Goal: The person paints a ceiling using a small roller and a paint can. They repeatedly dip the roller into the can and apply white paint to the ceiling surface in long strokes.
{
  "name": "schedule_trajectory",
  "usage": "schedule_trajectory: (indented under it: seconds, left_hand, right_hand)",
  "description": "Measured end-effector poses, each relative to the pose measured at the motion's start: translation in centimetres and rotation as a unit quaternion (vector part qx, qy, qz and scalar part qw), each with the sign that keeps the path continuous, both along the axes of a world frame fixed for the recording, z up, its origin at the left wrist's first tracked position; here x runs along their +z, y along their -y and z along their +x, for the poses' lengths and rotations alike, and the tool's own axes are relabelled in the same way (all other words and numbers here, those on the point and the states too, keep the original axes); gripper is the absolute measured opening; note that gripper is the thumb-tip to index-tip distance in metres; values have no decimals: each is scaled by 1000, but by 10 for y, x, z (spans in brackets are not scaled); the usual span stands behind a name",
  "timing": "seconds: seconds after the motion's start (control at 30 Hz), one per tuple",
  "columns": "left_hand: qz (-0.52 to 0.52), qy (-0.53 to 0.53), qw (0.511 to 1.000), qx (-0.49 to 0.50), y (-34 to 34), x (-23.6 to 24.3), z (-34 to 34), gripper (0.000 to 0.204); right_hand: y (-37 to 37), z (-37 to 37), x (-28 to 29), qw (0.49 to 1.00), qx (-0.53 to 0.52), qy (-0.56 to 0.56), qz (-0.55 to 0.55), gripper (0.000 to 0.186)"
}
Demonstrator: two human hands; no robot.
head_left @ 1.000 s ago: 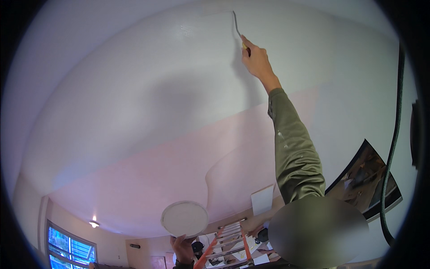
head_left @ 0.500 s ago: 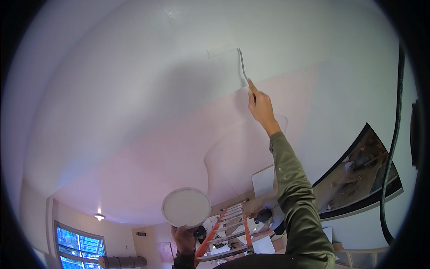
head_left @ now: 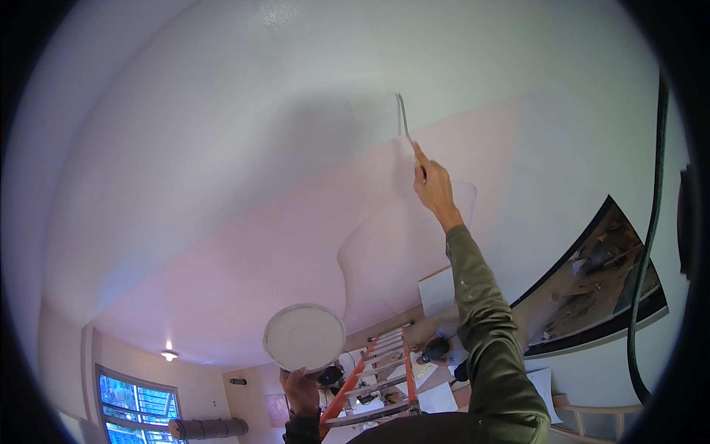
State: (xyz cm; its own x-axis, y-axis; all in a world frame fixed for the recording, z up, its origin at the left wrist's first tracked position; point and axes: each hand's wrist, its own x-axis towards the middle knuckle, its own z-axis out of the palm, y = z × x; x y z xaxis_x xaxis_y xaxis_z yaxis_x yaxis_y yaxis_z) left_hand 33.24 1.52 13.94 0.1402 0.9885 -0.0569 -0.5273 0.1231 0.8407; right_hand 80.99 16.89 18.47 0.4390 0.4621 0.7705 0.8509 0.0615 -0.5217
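Note:
Out in front, my right hand (head_left: 436, 186) is closed round the handle of a paint roller (head_left: 403, 117), its index finger stretched along the handle. The bent grey metal rod reaches up to the white painted area. Its pale roller head barely stands out against that surface. Low in the view, my left hand (head_left: 301, 390) grips the lower edge of a round white tub (head_left: 305, 337). I cannot tell whether its flat face is a lid, a base or paint inside. A slanting line divides the white area (head_left: 207, 126) from the pink area (head_left: 244, 288).
An orange ladder (head_left: 407, 370) stands below, between my arms. People (head_left: 438, 349) are near tables behind it. A dark-framed panel (head_left: 592, 274) and a black cable (head_left: 654, 214) are at the right. At lower left are a window (head_left: 137, 407), a lit lamp (head_left: 169, 355) and a grey roll (head_left: 208, 429).
My right hand and the roller have come down slightly. The left hand still holds the round tub, which sits a little higher and further left in view.

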Motion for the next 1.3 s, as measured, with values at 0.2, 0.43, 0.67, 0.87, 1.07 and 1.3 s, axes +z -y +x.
schedule_trajectory:
  seconds: [0.2,0.43,0.67,0.87,1.07,1.3]
  left_hand:
    - [15,-23,1000,7,2,1,3,68]
    - [9,-4,1000,5,3,4,5,67]
    - [10,-18,1000,2,3,4,3,65]
    - [1,-11,1000,-2,1,0,1,66]
    - [-1,-18,1000,14,2,1,0,66]
    - [-2,-12,999,43,1,1,1,65]
  right_hand:
    - [-18,8,84,999,6,-3,43,55]
    - [-16,6,60,1000,-16,2,20,55]
    - [2,-8,-21,998,-10,-39,-43,57]
    - [12,-33,-65,997,32,-55,-34,57]
    - [-5,-62,-88,997,48,-49,-38,58]
    - [-29,-52,-53,998,45,-36,17,55]
